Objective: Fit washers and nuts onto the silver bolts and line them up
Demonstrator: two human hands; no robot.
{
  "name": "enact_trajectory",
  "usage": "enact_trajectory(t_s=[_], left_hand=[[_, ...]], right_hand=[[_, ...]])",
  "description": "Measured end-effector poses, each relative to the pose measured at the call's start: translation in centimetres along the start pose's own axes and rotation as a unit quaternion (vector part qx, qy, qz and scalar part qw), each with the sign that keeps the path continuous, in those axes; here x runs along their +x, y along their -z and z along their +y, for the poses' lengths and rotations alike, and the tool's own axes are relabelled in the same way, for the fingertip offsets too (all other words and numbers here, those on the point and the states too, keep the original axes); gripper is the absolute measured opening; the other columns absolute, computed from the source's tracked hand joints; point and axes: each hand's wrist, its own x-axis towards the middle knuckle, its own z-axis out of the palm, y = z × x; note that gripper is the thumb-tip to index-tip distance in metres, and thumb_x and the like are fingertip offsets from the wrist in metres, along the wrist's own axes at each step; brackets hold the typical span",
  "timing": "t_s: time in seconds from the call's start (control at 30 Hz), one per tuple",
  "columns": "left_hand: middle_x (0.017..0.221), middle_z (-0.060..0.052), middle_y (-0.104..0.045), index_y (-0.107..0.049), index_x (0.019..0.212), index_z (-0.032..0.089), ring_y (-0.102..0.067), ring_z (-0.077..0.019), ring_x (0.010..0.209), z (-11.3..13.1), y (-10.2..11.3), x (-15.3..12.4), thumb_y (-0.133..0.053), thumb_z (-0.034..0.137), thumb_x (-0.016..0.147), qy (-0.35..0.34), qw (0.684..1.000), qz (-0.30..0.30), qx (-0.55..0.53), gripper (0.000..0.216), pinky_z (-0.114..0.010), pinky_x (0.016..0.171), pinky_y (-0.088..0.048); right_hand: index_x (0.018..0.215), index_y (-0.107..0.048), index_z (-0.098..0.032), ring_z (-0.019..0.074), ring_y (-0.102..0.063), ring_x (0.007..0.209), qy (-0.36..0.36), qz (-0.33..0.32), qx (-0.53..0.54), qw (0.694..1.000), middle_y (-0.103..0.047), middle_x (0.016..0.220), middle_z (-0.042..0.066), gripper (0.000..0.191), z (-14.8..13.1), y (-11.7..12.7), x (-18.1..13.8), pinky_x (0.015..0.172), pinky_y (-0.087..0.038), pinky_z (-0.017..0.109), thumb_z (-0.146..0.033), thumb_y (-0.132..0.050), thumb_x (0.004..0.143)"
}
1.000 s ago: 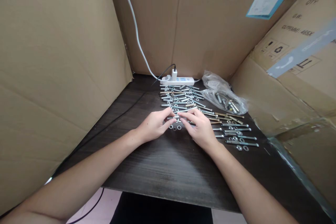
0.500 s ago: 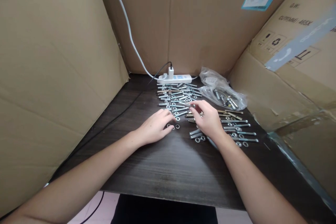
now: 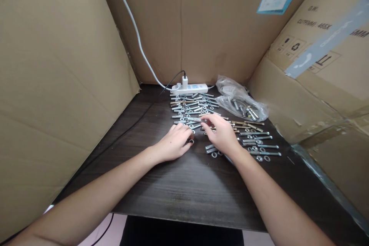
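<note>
My left hand [image 3: 175,143] rests on the dark wooden table [image 3: 184,188], fingers curled down over small steel washers [image 3: 190,141] at the near edge of the spread. What its fingertips hold is hidden. My right hand [image 3: 222,133] lies just to its right, thumb and fingers pinched on a silver bolt [image 3: 201,120] among several rows of bolts [image 3: 190,105]. More bolts and washers [image 3: 261,148] lie to the right of that hand, and a few [image 3: 213,149] sit under its wrist.
A white power strip [image 3: 188,88] with a plug and a white cable stands at the back. A clear plastic bag of hardware [image 3: 242,102] lies back right. Cardboard walls [image 3: 57,65] close in left, behind and right. A black cable [image 3: 127,128] runs along the left.
My right hand reached out from the centre to the bolts, then drew back a little leftward. My left hand stayed by the washers and curled its fingers. The camera shifted slightly.
</note>
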Motion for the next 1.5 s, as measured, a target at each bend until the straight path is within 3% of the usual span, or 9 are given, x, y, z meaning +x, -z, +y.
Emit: enact_trajectory(t_s=[0.07, 0.2, 0.3, 0.47, 0.7, 1.17, 1.5], left_hand=[[0.087, -0.003, -0.058, -0.053, 0.084, 0.019, -0.049, -0.0192, 0.088, -0.2, 0.3, 0.0, -0.052, 0.021, 0.087, -0.002, 0.999, 0.023, -0.028, 0.004, -0.033, 0.08, -0.04], [0.085, -0.003, -0.058, -0.051, 0.084, 0.018, -0.049, -0.017, 0.083, -0.9, 1.4, -0.3, -0.048, 0.021, 0.09, 0.032, 0.983, 0.17, -0.064, 0.007, -0.031, 0.078, -0.04], [0.083, -0.003, -0.058, -0.052, 0.084, 0.018, -0.049, -0.0162, 0.08, -1.2, 2.0, -0.7, -0.046, 0.022, 0.091, 0.045, 0.972, 0.22, -0.065, 0.01, -0.03, 0.077, -0.04], [0.084, -0.002, -0.06, -0.055, 0.087, 0.018, -0.05, -0.0161, 0.081, -1.4, 2.1, -0.9, -0.046, 0.025, 0.093, 0.036, 0.977, 0.202, -0.056, 0.013, -0.031, 0.078, -0.038], [0.08, -0.001, -0.059, -0.055, 0.081, 0.018, -0.051, -0.0159, 0.078, -1.4, 2.2, -1.0, -0.047, 0.028, 0.092, 0.068, 0.969, 0.229, -0.056, 0.017, -0.031, 0.075, -0.038], [0.089, -0.002, -0.067, -0.06, 0.103, 0.018, -0.057, -0.016, 0.081, -1.2, 2.3, -1.0, -0.041, 0.024, 0.094, 0.053, 0.976, 0.21, -0.028, 0.021, -0.031, 0.079, -0.039], [0.082, 0.0, -0.065, -0.059, 0.097, 0.019, -0.056, -0.0149, 0.074, -1.1, 2.2, -1.1, -0.051, 0.027, 0.09, 0.072, 0.972, 0.222, -0.037, 0.013, -0.03, 0.076, -0.041]], right_hand=[[0.098, -0.06, -0.021, 0.0181, -0.058, 0.079, -0.003, -0.006, -0.004, 1.0, -0.063, 0.089, 0.005, 0.013, 0.1, 0.0, -0.1, 0.074, -0.047, 0.031, -0.021, -0.051, 0.088], [0.097, -0.06, -0.021, 0.018, -0.059, 0.078, -0.01, -0.02, -0.01, 1.0, -0.063, 0.089, 0.004, 0.012, 0.2, -0.2, -0.2, 0.073, -0.046, 0.031, -0.021, -0.052, 0.088], [0.096, -0.06, -0.021, 0.0179, -0.059, 0.078, -0.006, -0.032, -0.008, 0.999, -0.064, 0.089, 0.004, 0.012, 0.0, -0.4, -0.3, 0.074, -0.046, 0.03, -0.022, -0.052, 0.088], [0.097, -0.061, -0.021, 0.0175, -0.059, 0.077, -0.002, -0.026, 0.001, 1.0, -0.064, 0.088, 0.004, 0.012, -0.1, -0.5, -0.4, 0.073, -0.046, 0.03, -0.023, -0.053, 0.088], [0.097, -0.061, -0.021, 0.0174, -0.059, 0.077, 0.006, -0.031, 0.006, 0.999, -0.064, 0.087, 0.004, 0.012, -0.7, -0.5, -0.4, 0.074, -0.046, 0.03, -0.023, -0.053, 0.088], [0.093, -0.062, -0.019, 0.0161, -0.058, 0.066, -0.035, -0.023, 0.015, 0.999, -0.063, 0.073, 0.002, 0.012, -1.2, -0.9, -0.8, 0.066, -0.046, 0.029, -0.026, -0.055, 0.086], [0.092, -0.063, -0.019, 0.0155, -0.058, 0.063, -0.046, -0.022, 0.046, 0.998, -0.065, 0.075, 0.003, 0.013, -1.7, -1.2, -0.9, 0.063, -0.047, 0.027, -0.027, -0.055, 0.086]])
